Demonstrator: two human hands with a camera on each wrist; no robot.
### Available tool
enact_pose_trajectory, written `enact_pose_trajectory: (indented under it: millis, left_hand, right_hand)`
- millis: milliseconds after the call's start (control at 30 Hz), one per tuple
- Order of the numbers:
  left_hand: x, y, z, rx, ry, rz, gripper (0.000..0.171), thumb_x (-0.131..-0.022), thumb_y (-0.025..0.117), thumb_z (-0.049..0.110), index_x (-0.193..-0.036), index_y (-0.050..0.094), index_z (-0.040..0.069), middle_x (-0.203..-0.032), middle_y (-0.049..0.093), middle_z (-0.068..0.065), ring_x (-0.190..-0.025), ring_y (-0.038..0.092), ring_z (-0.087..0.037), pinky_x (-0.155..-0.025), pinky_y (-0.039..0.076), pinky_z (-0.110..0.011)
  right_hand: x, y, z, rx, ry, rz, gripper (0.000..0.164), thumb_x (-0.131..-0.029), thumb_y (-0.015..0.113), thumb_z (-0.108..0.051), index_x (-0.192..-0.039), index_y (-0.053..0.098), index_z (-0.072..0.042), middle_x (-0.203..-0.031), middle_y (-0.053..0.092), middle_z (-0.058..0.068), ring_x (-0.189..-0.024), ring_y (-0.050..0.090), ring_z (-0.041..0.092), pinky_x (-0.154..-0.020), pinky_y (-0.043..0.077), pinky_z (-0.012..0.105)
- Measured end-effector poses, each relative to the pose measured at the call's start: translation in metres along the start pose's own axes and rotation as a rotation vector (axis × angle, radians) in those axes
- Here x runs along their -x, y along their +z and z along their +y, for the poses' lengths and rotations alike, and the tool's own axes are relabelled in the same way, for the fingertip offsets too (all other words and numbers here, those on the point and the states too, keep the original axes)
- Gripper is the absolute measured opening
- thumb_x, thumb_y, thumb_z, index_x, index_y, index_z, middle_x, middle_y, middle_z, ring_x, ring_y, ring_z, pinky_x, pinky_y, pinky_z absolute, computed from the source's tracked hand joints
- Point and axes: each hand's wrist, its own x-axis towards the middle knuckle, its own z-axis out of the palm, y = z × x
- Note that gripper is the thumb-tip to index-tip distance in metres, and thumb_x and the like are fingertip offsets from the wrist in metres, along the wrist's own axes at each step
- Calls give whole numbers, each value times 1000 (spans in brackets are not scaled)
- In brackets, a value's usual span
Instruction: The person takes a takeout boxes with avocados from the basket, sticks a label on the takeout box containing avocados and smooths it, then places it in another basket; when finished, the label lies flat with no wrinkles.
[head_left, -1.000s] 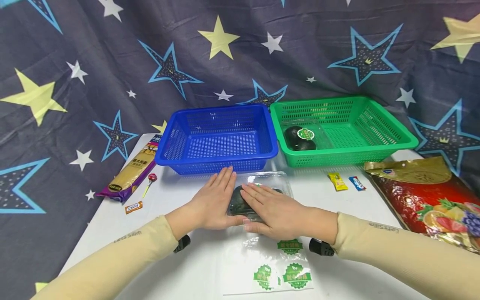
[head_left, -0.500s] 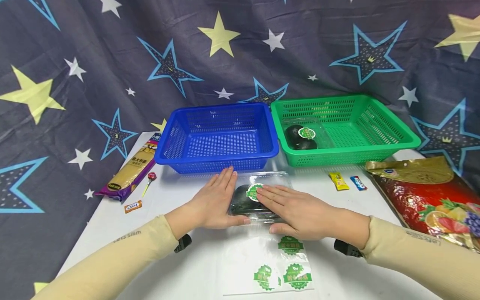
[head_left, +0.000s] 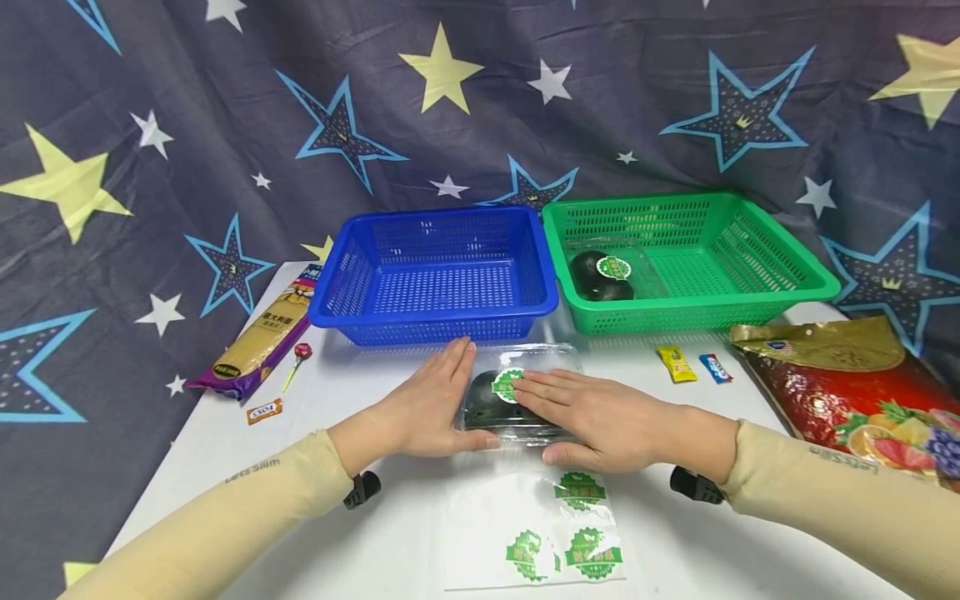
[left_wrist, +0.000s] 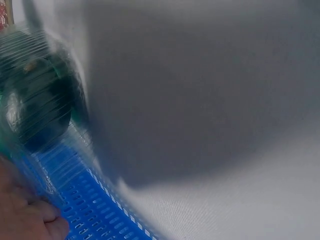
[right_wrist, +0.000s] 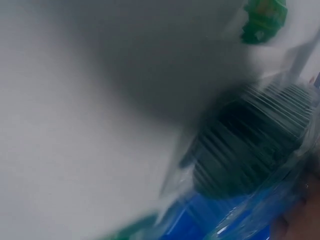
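Note:
A clear plastic clamshell box with dark, rounded contents lies on the white table, in front of the blue basket. On its lid is a round green-and-white sticker. My left hand rests along the box's left side, fingers straight and thumb stretched along the front edge. My right hand lies flat over the right part of the lid, straight fingertips at the sticker's right edge. In the left wrist view, the ribbed box side shows above my fingers; the right wrist view shows the ribbed box too.
A sheet of green stickers lies in front of the box. Behind stand a blue basket and a green basket holding a similar stickered box. Pasta, a lollipop and candies lie around; a red bag lies right.
My right hand has slid rightward across the lid, uncovering the round sticker, and then stayed nearly still. The left hand has kept its place at the box's left side.

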Motion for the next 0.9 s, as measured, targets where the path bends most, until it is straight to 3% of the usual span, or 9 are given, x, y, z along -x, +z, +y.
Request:
enact_pose_trajectory:
  millis: [267,567,700,900]
  left_hand:
    - [0,1,-1,3,22,4,118,-78,39,82,-150,4,-6,-157,3,-24,-145,3,-33,-116,10,-41]
    - [-1,-5,4,-71,-3,-26,116,-80,39,80,-149,6,-7,-156,6,-24,-145,4,-33,-116,11,-44]
    - [-1,-7,6,-94,-19,-39,117,-79,40,81,-149,6,-7,-156,7,-25,-145,4,-32,-116,12,-44]
    - [0,-7,5,-74,-32,-21,120,-77,40,83,-149,6,-7,-156,8,-25,-145,7,-32,-116,13,-43]
  right_hand:
    - [-28,-1,-1,-27,51,-97,73,-99,31,-56,-150,26,-3,-155,25,13,-143,20,25,-116,19,40]
    - [-50,2,-26,-70,211,-136,86,-96,20,-64,-149,19,4,-156,16,21,-145,10,30,-116,14,43]
    - [-46,4,-32,-56,184,-115,85,-97,24,-62,-149,18,5,-156,14,21,-145,9,31,-116,13,44]
    - [-31,6,-21,15,126,-68,78,-97,35,-57,-150,23,0,-157,19,14,-145,14,26,-116,17,42]
